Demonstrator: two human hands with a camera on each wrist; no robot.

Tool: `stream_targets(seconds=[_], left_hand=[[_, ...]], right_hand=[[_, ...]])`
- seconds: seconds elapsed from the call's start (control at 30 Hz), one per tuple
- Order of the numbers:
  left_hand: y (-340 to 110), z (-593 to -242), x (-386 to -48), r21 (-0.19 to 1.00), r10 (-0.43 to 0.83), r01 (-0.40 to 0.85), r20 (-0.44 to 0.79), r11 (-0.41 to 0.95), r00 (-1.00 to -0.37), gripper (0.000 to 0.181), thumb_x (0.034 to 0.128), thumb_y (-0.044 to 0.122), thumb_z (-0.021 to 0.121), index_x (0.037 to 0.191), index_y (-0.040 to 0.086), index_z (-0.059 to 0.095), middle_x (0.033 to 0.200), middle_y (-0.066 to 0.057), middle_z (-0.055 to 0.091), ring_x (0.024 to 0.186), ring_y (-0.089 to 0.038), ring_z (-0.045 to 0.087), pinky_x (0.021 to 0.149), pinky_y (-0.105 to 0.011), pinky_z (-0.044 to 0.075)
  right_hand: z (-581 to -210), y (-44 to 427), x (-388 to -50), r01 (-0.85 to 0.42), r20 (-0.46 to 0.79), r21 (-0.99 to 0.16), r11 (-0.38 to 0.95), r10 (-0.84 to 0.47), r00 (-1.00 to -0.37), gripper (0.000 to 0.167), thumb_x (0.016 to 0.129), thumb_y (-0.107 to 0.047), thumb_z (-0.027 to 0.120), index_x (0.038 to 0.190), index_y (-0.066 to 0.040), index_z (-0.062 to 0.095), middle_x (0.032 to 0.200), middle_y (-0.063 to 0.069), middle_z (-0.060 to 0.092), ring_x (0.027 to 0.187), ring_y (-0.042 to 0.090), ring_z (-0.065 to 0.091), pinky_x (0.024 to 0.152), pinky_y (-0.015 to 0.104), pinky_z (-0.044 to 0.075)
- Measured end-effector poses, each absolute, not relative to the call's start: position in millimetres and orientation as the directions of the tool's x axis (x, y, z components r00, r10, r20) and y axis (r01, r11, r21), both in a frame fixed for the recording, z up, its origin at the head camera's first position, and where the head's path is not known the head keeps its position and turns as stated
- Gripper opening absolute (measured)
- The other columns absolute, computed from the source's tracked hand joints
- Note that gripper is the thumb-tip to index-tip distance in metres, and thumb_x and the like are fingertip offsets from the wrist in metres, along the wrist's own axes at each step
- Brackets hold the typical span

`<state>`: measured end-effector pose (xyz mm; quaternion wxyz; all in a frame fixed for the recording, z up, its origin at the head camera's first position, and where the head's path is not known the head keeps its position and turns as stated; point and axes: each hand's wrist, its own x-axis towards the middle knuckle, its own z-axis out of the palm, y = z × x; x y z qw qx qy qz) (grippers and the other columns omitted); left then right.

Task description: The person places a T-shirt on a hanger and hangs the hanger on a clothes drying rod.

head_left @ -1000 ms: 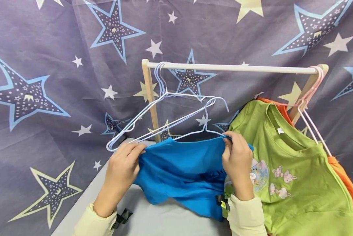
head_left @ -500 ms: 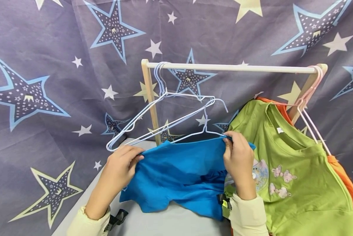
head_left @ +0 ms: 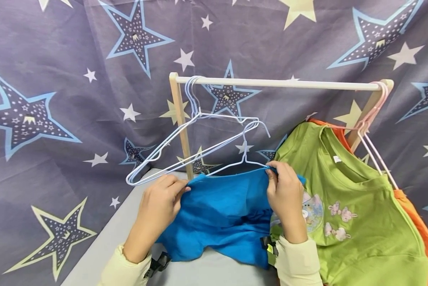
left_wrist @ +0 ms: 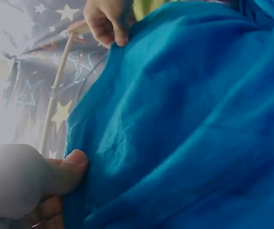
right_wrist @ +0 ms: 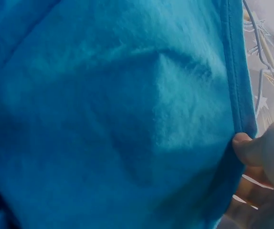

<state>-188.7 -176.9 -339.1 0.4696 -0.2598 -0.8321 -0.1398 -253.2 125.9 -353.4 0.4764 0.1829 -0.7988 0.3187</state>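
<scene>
A blue garment [head_left: 224, 206] hangs between my two hands, its top edge stretched taut; its exact kind cannot be told. My left hand [head_left: 162, 204] pinches the edge at the left, the thumb [left_wrist: 75, 164] lying on the cloth in the left wrist view. My right hand [head_left: 287, 196] pinches the same edge further right, its thumb [right_wrist: 244, 143] on the hemmed border in the right wrist view. Just behind the edge stands a pale blue hanger [head_left: 245, 157], hook upward. The hanger's lower part is hidden by the cloth, and its right arm meets my right fingers.
A rack with a white rail [head_left: 278, 83] stands behind. Several pale hangers [head_left: 164, 145] hang at its left end. To the right, a green top [head_left: 364, 222] and orange clothing [head_left: 415, 218] hang by pink hangers [head_left: 373, 111]. Below is a grey surface [head_left: 199, 274].
My left hand first shifts slightly left with the garment's edge, then back right and nearer my right hand, so the edge is less wide. My right hand stays nearly in place.
</scene>
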Motion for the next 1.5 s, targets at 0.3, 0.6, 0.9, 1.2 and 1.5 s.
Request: stream_targets(seconds=[0.3,0.6,0.9,1.2,1.5], left_hand=[[-174.1,-345.0,-187.2,0.099,0.194,0.534,0.863,0.840,-0.466,0.010,0.0798,0.003,0.086,0.087,0.003,0.080,0.071,-0.001,0.061,0.061,-0.018,0.054,0.051,-0.034,0.042],[-174.1,-351.5,-190.6,0.142,0.132,0.483,0.862,0.864,-0.489,0.008,0.0823,0.006,0.085,0.087,0.002,0.080,0.073,-0.003,0.065,0.063,-0.023,0.059,0.052,-0.036,0.046],[-167.7,-351.4,-186.9,0.162,0.101,0.462,0.864,0.872,-0.493,0.009,0.0821,0.005,0.085,0.088,0.001,0.080,0.074,-0.005,0.067,0.064,-0.025,0.060,0.053,-0.038,0.049],[-157.6,-353.0,-182.9,0.195,0.060,0.425,0.854,0.884,-0.517,0.007,0.0831,0.004,0.084,0.088,0.001,0.080,0.076,-0.005,0.069,0.069,-0.025,0.064,0.055,-0.041,0.051],[-146.8,-355.0,-174.5,0.224,0.041,0.402,0.832,0.888,-0.554,0.007,0.0818,0.006,0.085,0.087,0.005,0.081,0.076,-0.003,0.069,0.068,-0.023,0.064,0.056,-0.040,0.052]], right_hand=[[-354.1,124.8,-254.2,-0.603,0.844,-0.330,0.726,-0.059,-0.533,0.016,0.093,-0.003,0.073,0.110,-0.001,0.071,0.102,0.018,0.069,0.090,0.037,0.065,0.074,0.051,0.053],[-353.1,124.9,-253.7,-0.617,0.831,-0.367,0.696,-0.053,-0.554,0.029,0.089,-0.003,0.078,0.116,0.001,0.068,0.112,0.021,0.068,0.101,0.042,0.060,0.086,0.055,0.049],[-349.3,103.1,-246.8,-0.703,0.836,-0.509,0.496,0.091,-0.541,0.024,0.092,-0.006,0.076,0.114,0.001,0.070,0.096,0.017,0.068,0.085,0.027,0.066,0.078,0.032,0.054],[-348.3,69.0,-231.1,-0.526,0.523,-0.850,0.013,0.139,-0.841,0.019,0.097,-0.013,0.072,0.109,0.002,0.073,0.096,0.022,0.073,0.080,0.019,0.074,0.078,0.025,0.059],[-351.8,51.0,-228.8,-0.336,0.321,-0.889,-0.311,0.097,-0.942,0.031,0.101,-0.008,0.065,0.129,0.005,0.064,0.110,0.017,0.070,0.098,0.028,0.073,0.088,0.035,0.058]])
